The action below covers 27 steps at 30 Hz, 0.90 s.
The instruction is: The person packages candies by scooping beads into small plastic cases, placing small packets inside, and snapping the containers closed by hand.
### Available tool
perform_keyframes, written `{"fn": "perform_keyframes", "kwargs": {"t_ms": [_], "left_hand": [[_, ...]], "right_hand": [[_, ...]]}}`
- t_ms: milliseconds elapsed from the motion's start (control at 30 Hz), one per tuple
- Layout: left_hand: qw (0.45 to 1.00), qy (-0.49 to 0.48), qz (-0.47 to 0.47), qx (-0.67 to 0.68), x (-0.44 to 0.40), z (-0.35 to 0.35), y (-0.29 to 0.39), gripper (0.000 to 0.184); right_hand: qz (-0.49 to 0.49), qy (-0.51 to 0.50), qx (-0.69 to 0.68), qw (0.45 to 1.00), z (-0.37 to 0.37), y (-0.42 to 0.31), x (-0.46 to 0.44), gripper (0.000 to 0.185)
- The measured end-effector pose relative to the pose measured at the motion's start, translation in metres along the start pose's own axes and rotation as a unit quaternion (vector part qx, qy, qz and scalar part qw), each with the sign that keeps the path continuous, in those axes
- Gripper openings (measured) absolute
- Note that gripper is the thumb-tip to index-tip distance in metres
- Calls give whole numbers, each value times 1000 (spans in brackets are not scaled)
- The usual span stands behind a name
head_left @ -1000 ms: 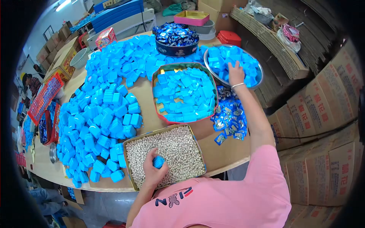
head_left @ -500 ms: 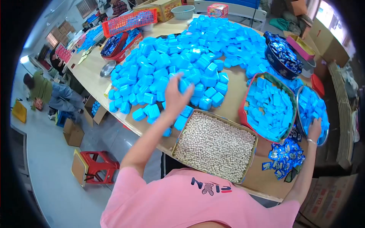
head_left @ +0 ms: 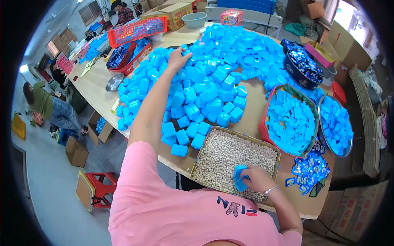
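My left hand [head_left: 178, 60] reaches far over the heap of small blue plastic cases [head_left: 191, 94], its fingers closed around a blue case at the top of the heap. My right hand [head_left: 257, 179] is low over a rectangular tray [head_left: 197, 159] filled with small beige balls [head_left: 221, 153]. It pinches a blue plastic case [head_left: 239, 172] that looks opened out, with two parts showing; whether anything lies inside is hidden. Right of the tray stands a red-rimmed basin [head_left: 262, 125] of flat blue pieces, beside a metal bowl [head_left: 349, 151] of more blue pieces.
Blue printed packets [head_left: 308, 172] lie near the table's right edge. A dark tub [head_left: 301, 71] of packets stands behind. At the far left are a red basket [head_left: 137, 32] and a small metal bowl [head_left: 114, 82]. A red stool [head_left: 100, 186] is on the floor; people are farther off.
My left hand has moved away from me, up the heap. My right hand has left the metal bowl and come over the ball tray with a blue case in its fingers.
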<state>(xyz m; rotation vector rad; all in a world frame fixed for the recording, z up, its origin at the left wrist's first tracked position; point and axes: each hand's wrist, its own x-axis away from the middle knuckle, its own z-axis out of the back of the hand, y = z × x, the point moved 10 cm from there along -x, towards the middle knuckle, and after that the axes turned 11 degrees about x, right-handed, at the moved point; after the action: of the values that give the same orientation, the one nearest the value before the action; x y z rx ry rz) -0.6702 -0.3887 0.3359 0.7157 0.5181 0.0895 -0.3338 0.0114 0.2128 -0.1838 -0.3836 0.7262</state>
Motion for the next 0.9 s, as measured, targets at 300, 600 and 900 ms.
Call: {"fn": "perform_keyframes", "kwargs": {"t_ms": [300,600,900], "left_hand": [[973,-83,-203,77,190,3,138,23],[712,-374,336,490,452,-75,151,40],[639,-377,422,521,471,-77,137,33]], "right_hand": [[-49,118,-244,961,33,14,12,15],[-51,206,-342,915,35,7,21,26],[-134,102,-20,986,-7,13,42,38]]}}
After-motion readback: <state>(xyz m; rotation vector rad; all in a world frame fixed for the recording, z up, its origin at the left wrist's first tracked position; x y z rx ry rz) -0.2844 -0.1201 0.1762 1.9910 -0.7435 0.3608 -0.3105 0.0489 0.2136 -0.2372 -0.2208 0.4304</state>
